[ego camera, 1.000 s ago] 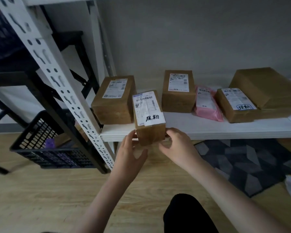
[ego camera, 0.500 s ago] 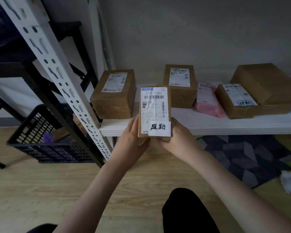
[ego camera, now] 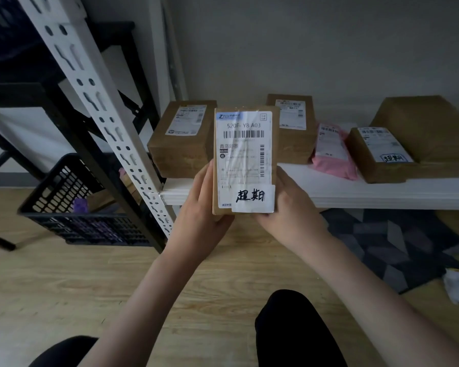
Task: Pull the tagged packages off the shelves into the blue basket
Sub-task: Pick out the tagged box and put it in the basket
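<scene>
- Blue basket [ego camera: 64,207] on floor, far left: we see some items already inside
- Tagged package [ego camera: 245,160]: our left hand [ego camera: 204,207] and right hand [ego camera: 289,207] grip its sides, clear of shelf [ego camera: 355,194]
- Another tagged box [ego camera: 382,154] remains shelved, right

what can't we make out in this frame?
- Basket contents, head view: mostly hidden by the rack post and mesh wall.
- Fingers of left hand and right hand: behind the held package.
- Pink mailer label: too small to read.
</scene>
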Demonstrator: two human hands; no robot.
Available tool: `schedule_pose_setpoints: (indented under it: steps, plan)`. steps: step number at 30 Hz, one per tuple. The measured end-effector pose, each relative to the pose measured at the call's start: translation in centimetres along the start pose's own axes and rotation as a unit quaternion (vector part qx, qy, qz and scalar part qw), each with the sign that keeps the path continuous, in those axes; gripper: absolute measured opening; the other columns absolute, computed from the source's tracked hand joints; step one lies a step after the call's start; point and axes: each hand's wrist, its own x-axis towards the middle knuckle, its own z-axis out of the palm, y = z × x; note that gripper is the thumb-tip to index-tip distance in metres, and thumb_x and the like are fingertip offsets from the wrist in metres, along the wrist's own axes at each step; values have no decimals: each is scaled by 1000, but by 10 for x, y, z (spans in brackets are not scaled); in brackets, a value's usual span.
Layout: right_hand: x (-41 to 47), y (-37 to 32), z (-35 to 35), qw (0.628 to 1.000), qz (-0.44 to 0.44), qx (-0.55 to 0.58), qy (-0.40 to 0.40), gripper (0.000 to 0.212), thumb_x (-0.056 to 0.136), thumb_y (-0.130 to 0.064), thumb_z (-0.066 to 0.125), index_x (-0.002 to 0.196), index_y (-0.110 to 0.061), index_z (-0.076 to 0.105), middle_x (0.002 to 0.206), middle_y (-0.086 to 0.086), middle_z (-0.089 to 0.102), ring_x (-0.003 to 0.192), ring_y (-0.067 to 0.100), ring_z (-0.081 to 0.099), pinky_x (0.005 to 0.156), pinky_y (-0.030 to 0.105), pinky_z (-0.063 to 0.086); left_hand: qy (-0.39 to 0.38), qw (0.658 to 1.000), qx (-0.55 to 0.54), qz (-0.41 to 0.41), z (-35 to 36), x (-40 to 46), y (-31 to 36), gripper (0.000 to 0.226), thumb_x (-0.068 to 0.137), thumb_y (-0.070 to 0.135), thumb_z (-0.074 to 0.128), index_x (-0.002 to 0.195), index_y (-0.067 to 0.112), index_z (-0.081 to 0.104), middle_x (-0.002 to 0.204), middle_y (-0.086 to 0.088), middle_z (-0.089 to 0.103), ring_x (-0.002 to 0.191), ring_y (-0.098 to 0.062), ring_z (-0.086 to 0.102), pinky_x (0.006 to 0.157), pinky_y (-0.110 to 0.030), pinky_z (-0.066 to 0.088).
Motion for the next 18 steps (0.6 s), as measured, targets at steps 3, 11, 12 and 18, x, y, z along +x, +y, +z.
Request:
schedule_pose_setpoints:
  steps: [3, 11, 12, 18]
  plan:
    - [0, -12, 7, 1000, -11, 1, -29, 62, 78, -17, 79, 135, -15, 56, 123, 2, 56, 104, 21, 61, 74, 40, 59, -1, 1000, 5, -23, -14, -17, -5, 82, 86, 20, 76, 155, 8, 32, 156, -2, 36, 148, -9, 28, 108, -17, 39]
    - [9, -92, 58, 983, -94, 97, -125, 69, 77, -37, 73, 140, -18, 55, 127, -2, 56, 109, 19, 61, 75, 41, 59, 45, 991, 22, -125, -96, -96, -30, 74, 80, 12, 77, 147, 7, 45, 150, 0, 42, 145, -13, 36, 113, -32, 42]
    - [11, -106, 66, 979, -105, 102, -138, 69, 77, -32, 77, 140, -18, 54, 126, -3, 56, 110, 19, 61, 74, 42, 58, 54, 988, 22, -142, -109, -109, -35, 73, 79, 10, 77, 145, 6, 47, 149, -1, 44, 143, -14, 39, 110, -37, 45]
    - [42, -217, 101, 955, -163, 140, -205, 74, 76, -20, 82, 143, -21, 52, 132, -5, 52, 114, 12, 56, 80, 18, 48, 78, 968, 69, -230, -207, -155, -58, 78, 76, 7, 81, 147, 7, 47, 150, -2, 43, 138, -20, 46, 103, -40, 52]
